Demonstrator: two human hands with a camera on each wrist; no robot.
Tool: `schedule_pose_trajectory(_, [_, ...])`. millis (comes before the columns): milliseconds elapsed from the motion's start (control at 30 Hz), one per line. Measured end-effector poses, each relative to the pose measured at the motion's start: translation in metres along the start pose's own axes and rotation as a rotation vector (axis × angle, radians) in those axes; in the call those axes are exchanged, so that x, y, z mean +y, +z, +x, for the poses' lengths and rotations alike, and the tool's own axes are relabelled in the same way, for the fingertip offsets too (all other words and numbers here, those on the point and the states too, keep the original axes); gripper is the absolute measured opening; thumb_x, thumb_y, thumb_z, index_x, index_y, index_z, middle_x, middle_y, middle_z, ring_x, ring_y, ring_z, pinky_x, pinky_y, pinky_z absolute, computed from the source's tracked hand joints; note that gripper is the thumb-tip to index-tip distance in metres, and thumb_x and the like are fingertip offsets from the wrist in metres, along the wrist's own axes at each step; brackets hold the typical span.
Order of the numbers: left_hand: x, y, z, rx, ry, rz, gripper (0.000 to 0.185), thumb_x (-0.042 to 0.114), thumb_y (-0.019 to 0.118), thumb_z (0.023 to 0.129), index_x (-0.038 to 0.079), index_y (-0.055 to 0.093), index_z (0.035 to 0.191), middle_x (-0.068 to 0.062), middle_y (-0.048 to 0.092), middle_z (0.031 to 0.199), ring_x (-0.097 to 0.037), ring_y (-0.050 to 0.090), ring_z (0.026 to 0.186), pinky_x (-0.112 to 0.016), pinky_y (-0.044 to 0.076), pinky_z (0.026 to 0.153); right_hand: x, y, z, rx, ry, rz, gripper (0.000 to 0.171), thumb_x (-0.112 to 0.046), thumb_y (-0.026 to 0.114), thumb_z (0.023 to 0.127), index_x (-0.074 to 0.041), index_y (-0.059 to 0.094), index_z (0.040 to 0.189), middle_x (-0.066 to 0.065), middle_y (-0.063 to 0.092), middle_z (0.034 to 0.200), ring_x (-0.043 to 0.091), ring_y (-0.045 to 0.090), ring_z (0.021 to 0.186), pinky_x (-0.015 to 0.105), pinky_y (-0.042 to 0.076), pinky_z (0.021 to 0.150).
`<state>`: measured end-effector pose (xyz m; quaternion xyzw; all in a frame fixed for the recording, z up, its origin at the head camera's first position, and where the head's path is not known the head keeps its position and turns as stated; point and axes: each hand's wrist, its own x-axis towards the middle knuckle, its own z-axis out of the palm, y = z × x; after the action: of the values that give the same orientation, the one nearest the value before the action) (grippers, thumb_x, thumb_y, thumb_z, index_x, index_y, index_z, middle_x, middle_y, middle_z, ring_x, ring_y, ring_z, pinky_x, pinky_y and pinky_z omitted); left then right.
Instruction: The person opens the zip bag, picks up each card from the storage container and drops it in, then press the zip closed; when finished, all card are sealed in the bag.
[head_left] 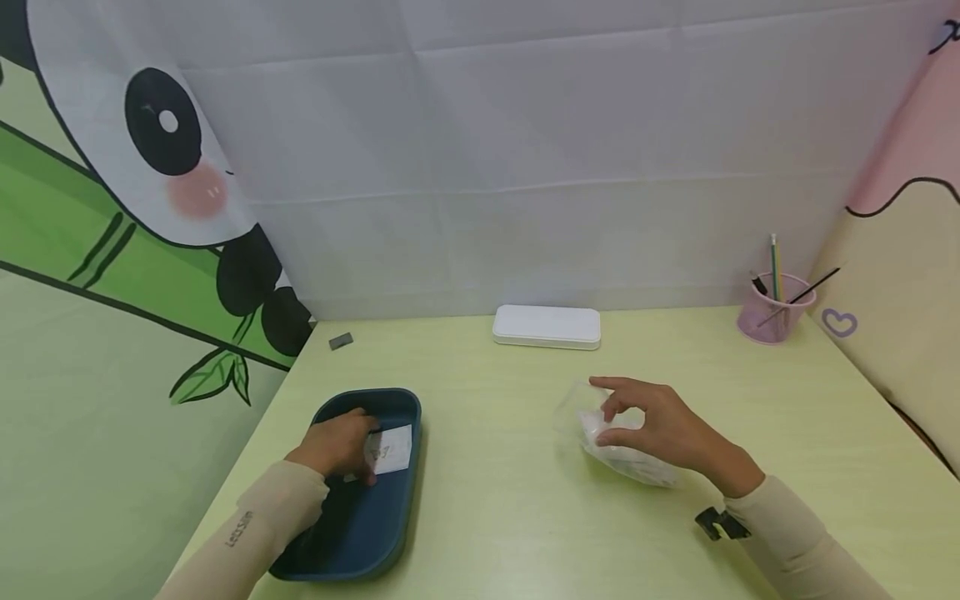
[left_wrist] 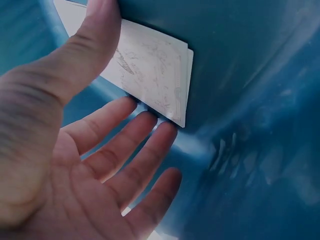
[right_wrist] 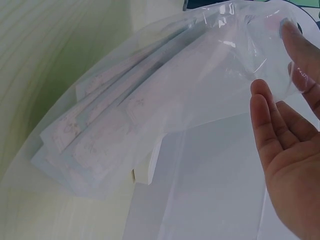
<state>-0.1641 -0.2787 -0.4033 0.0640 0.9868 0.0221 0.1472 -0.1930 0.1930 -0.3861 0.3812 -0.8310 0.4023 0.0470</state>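
Blue plastic forms the tray [head_left: 390, 508] at the table's [head_left: 510, 500] left, where the left hand [head_left: 335, 444] pinches a white packet [head_left: 392, 448] between thumb and straightish fingers [left_wrist: 132, 150]. The right hand [head_left: 660, 427], fingers curled, grips a clear bag [right_wrist: 200, 100] of similar packets near the table's middle.
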Motion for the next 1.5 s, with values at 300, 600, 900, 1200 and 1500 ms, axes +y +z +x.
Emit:
schedule_pose_trajectory(300, [0.0, 0.0, -0.001, 0.023, -0.01, -0.067, 0.059, 0.023, 0.098, 0.06, 0.007, 0.069, 0.108, -0.007, 0.058, 0.102, -0.025, 0.055, 0.085, -0.052, 0.05, 0.083, -0.002, 0.0, -0.001, 0.0, 0.006, -0.003, 0.021, -0.026, 0.087, 0.078, -0.028, 0.069, 0.087, 0.002, 0.063, 0.133, 0.015, 0.062, 0.11, 0.029, 0.049, 0.09])
schedule_pose_trajectory(600, [-0.005, 0.002, 0.003, 0.019, -0.001, -0.113, 0.064, 0.019, 0.099, 0.057, 0.008, 0.064, 0.109, -0.007, 0.06, 0.101, -0.027, 0.051, 0.089, -0.052, 0.048, 0.083, -0.002, 0.002, 0.0, 0.001, -0.006, -0.001, 0.021, -0.025, 0.088, 0.078, -0.025, 0.071, 0.09, -0.001, 0.066, 0.128, 0.016, 0.063, 0.11, 0.027, 0.048, 0.09])
schedule_pose_trajectory(900, [-0.009, -0.001, 0.006, -0.023, -0.035, -0.122, 0.068, 0.021, 0.1, 0.055, 0.006, 0.061, 0.109, -0.009, 0.057, 0.103, -0.03, 0.047, 0.093, -0.052, 0.046, 0.084, -0.003, 0.001, 0.0, -0.001, -0.016, -0.01, 0.021, -0.025, 0.087, 0.078, -0.027, 0.07, 0.089, 0.0, 0.065, 0.129, 0.012, 0.062, 0.109, 0.027, 0.049, 0.09])
schedule_pose_trajectory(1200, [-0.007, -0.001, 0.003, 0.003, -0.042, -0.247, 0.074, 0.01, 0.099, 0.058, 0.004, 0.051, 0.115, -0.013, 0.049, 0.106, -0.027, 0.054, 0.085, -0.045, 0.05, 0.079, -0.002, 0.0, 0.002, -0.002, -0.016, -0.015, 0.021, -0.025, 0.087, 0.078, -0.027, 0.07, 0.089, 0.0, 0.064, 0.132, 0.012, 0.063, 0.105, 0.029, 0.05, 0.089])
schedule_pose_trajectory(1500, [-0.003, -0.005, -0.009, 0.048, 0.058, -0.203, 0.064, 0.02, 0.095, 0.066, -0.002, 0.062, 0.117, -0.016, 0.052, 0.117, -0.027, 0.053, 0.094, -0.048, 0.049, 0.087, -0.002, 0.003, -0.001, -0.005, -0.001, -0.009, 0.022, -0.029, 0.086, 0.079, -0.031, 0.066, 0.086, 0.003, 0.062, 0.136, 0.019, 0.063, 0.113, 0.031, 0.05, 0.089])
